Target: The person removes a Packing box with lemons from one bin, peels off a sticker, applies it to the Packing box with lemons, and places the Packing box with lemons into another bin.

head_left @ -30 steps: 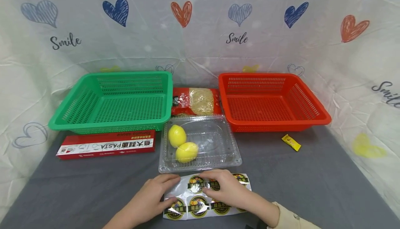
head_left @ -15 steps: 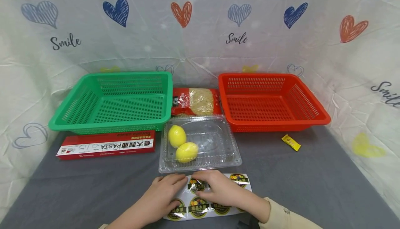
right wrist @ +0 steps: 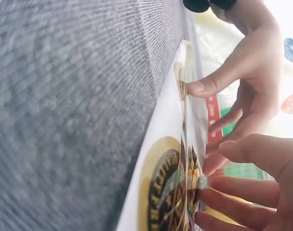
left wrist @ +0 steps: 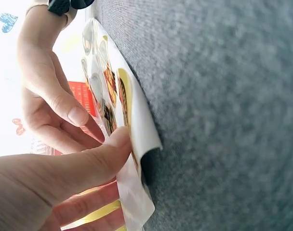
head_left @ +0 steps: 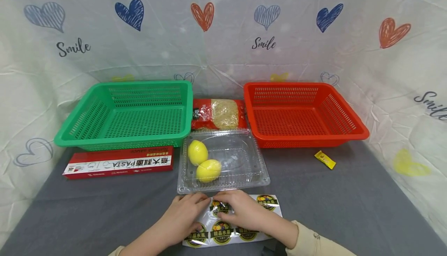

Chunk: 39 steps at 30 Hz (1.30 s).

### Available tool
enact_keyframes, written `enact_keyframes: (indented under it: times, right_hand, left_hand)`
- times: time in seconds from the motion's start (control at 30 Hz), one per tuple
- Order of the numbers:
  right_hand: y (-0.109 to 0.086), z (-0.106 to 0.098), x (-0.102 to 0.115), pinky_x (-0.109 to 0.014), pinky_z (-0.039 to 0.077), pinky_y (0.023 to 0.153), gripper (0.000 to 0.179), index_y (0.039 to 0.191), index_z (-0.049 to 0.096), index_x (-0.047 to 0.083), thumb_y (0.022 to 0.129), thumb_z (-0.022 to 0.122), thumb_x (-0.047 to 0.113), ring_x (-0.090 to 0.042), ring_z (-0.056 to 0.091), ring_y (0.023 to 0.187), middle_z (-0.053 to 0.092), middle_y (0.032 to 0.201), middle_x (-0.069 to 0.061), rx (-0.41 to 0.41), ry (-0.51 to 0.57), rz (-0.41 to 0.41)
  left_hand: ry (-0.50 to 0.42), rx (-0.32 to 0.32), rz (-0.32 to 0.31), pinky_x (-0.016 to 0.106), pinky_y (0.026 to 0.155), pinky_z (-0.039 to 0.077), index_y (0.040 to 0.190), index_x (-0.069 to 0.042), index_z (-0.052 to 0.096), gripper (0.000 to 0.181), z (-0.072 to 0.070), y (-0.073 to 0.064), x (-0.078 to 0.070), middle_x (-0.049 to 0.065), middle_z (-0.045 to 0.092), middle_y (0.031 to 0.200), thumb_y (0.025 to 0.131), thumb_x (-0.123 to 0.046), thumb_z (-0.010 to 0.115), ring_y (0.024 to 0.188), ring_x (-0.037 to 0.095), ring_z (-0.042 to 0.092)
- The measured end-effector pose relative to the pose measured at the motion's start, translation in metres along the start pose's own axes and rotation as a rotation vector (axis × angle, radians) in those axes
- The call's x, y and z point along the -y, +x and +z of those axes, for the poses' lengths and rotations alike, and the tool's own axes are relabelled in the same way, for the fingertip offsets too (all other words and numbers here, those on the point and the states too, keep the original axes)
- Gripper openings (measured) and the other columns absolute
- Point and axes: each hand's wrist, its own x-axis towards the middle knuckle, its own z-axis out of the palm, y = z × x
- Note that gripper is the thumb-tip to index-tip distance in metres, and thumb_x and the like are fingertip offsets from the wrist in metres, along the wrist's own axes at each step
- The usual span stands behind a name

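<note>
A white sheet of round fruit-label stickers (head_left: pixel 222 232) lies on the grey cloth in the head view. My left hand (head_left: pixel 183 217) rests on its left part, the thumb pressing the sheet in the left wrist view, where the near edge curls up. My right hand (head_left: pixel 246 211) reaches over the middle from the right. In the right wrist view its fingertips (right wrist: pixel 202 195) touch an upper sticker, with the thumb held away from the sheet. Just beyond the sheet is a clear plastic box (head_left: pixel 241 159) with two lemons (head_left: pixel 208 170) showing at its left side.
A green basket (head_left: pixel 122 141) stands at back left and a red basket (head_left: pixel 310 136) at back right. Between them lies a red noodle bag (head_left: pixel 223 114). A pasta box (head_left: pixel 118 163) sits before the green basket, and a small yellow packet (head_left: pixel 325 160) lies at right.
My left hand has moved right and slightly up over the sheet, closer to the right hand. My right hand has shifted a little left on the stickers.
</note>
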Motion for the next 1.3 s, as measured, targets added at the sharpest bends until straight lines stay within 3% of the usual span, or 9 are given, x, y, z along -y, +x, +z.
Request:
enact_keyframes:
  times: [0.47,0.8,1.3]
  right_hand:
    - [-0.004,0.000,0.003,-0.021,0.045,0.082,0.022,0.103,0.069,0.006,0.084,0.063,0.015,-0.010,0.055,0.096,0.060,0.103,0.000,-0.061,-0.004,-0.058]
    - [-0.009,0.002,0.004,-0.021,0.045,0.084,0.018,0.096,0.072,0.006,0.085,0.064,0.017,-0.011,0.055,0.098,0.059,0.104,-0.001,-0.104,-0.030,-0.062]
    - [-0.021,-0.016,0.002,-0.012,0.046,0.073,0.012,0.086,0.073,0.008,0.087,0.061,0.011,-0.001,0.058,0.085,0.064,0.090,0.007,-0.191,0.177,-0.171]
  left_hand:
    - [-0.027,0.012,-0.019,0.050,0.074,0.043,0.119,-0.009,0.061,0.061,0.002,0.002,0.003,0.002,0.056,0.113,0.064,-0.026,0.082,0.105,0.024,0.053]
    - [-0.034,0.004,-0.023,0.050,0.074,0.042,0.118,-0.008,0.061,0.059,0.002,0.002,0.003,0.003,0.056,0.113,0.064,-0.025,0.082,0.105,0.024,0.053]
    - [0.006,-0.028,-0.012,0.054,0.077,0.041,0.116,-0.005,0.061,0.056,0.001,-0.002,-0.003,0.005,0.056,0.113,0.066,-0.021,0.081,0.105,0.024,0.052]
